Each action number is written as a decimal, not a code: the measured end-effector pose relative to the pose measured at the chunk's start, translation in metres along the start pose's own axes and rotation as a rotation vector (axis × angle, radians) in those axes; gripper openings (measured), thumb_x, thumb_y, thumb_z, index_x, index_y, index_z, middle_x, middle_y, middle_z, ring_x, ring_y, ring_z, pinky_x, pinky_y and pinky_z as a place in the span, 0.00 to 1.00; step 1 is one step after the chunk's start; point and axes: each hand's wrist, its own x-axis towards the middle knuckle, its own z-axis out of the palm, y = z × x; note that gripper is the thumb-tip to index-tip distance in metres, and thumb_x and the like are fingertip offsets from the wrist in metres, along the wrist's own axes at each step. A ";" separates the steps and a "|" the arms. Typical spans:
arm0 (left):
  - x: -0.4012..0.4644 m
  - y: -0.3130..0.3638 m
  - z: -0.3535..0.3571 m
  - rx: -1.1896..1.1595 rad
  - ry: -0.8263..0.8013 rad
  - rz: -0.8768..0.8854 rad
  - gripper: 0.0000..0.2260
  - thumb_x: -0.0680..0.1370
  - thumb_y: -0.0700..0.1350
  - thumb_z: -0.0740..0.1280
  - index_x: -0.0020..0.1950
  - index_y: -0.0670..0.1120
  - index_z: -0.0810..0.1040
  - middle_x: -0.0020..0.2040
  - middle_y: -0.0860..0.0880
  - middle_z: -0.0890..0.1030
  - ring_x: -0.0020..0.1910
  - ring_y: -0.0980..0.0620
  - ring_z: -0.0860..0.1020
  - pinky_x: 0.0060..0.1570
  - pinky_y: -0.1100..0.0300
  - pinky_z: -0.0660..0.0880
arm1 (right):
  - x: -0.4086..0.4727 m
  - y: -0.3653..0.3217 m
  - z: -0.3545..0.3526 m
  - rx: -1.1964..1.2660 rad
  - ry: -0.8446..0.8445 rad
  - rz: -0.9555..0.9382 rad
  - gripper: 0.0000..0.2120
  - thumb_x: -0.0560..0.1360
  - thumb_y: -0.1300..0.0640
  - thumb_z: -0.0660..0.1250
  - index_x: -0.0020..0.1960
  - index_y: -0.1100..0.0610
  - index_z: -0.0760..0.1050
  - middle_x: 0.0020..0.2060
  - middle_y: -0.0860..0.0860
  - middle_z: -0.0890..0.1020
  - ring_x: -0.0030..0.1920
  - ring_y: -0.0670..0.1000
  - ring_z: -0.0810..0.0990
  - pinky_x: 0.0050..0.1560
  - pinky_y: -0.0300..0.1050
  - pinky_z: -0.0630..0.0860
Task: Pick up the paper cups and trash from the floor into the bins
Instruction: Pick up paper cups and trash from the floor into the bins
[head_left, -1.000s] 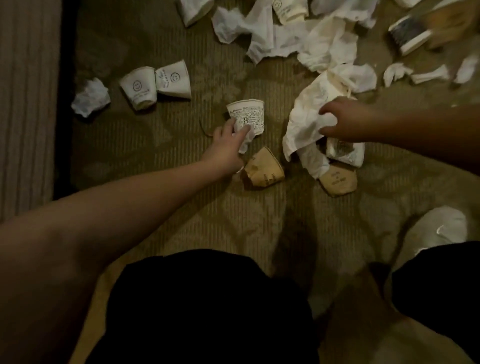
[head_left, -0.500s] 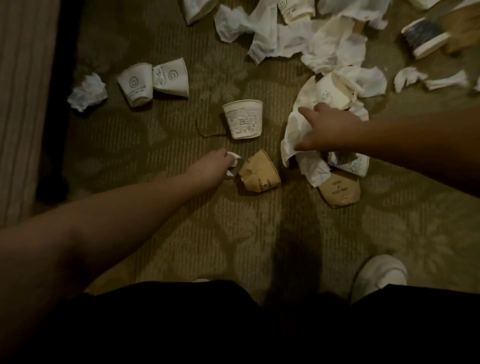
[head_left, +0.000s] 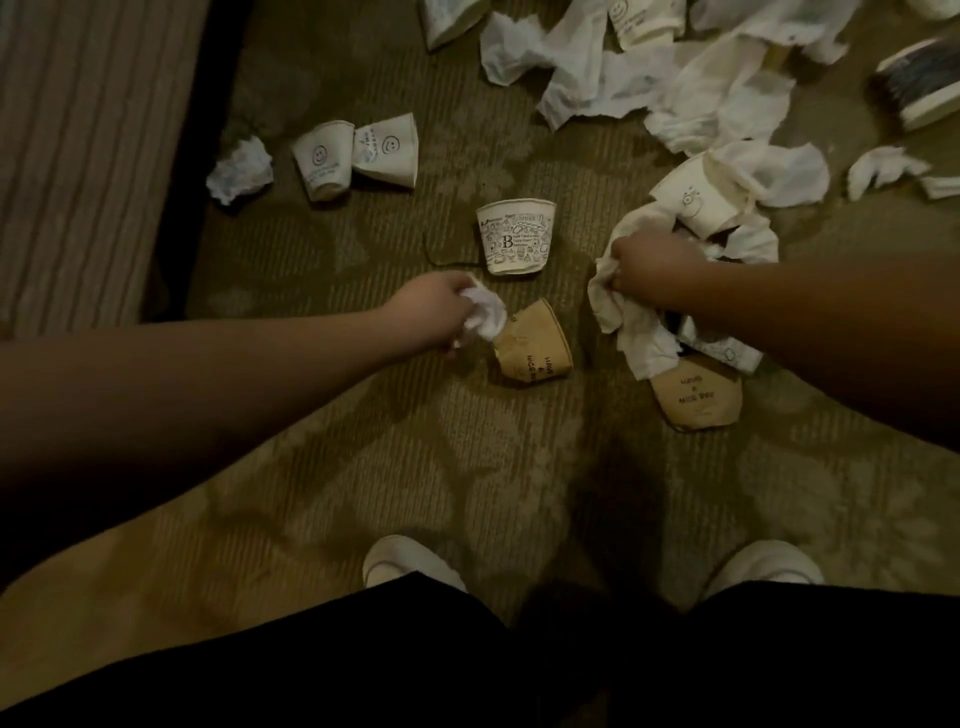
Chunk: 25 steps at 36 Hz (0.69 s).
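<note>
Head view: the left hand (head_left: 434, 306) squeezes a small white paper ball (head_left: 485, 314), likely to carry it off. The right hand (head_left: 649, 270) grabs a big soft crumpled napkin (head_left: 631, 332). A squashed brown cup (head_left: 535, 345) and printed white cup (head_left: 514, 236) lie on the ribbed carpet (head_left: 467, 467) between them. No bins show.

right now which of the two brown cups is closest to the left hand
The brown cup lying right beside the left hand; the other brown cup sits under the right forearm, partly beneath tissue.
</note>
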 end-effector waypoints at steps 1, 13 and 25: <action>0.000 0.008 0.004 0.010 0.014 0.020 0.14 0.83 0.43 0.59 0.68 0.46 0.74 0.50 0.46 0.80 0.42 0.48 0.81 0.39 0.53 0.81 | 0.000 0.000 -0.003 -0.004 0.002 -0.003 0.16 0.80 0.55 0.64 0.63 0.64 0.75 0.57 0.62 0.78 0.57 0.61 0.78 0.51 0.50 0.71; 0.007 0.021 0.039 0.245 -0.101 0.165 0.15 0.80 0.46 0.68 0.67 0.49 0.76 0.53 0.51 0.82 0.46 0.55 0.81 0.44 0.57 0.80 | -0.028 0.027 -0.052 0.497 0.197 -0.008 0.21 0.77 0.43 0.68 0.65 0.52 0.76 0.57 0.52 0.79 0.55 0.52 0.76 0.53 0.46 0.71; 0.017 0.010 0.075 0.676 -0.055 0.380 0.16 0.84 0.48 0.55 0.60 0.38 0.75 0.58 0.41 0.71 0.48 0.47 0.73 0.48 0.53 0.70 | -0.055 0.038 -0.029 0.187 0.410 -0.244 0.15 0.77 0.59 0.66 0.63 0.57 0.75 0.61 0.55 0.76 0.60 0.55 0.75 0.54 0.45 0.68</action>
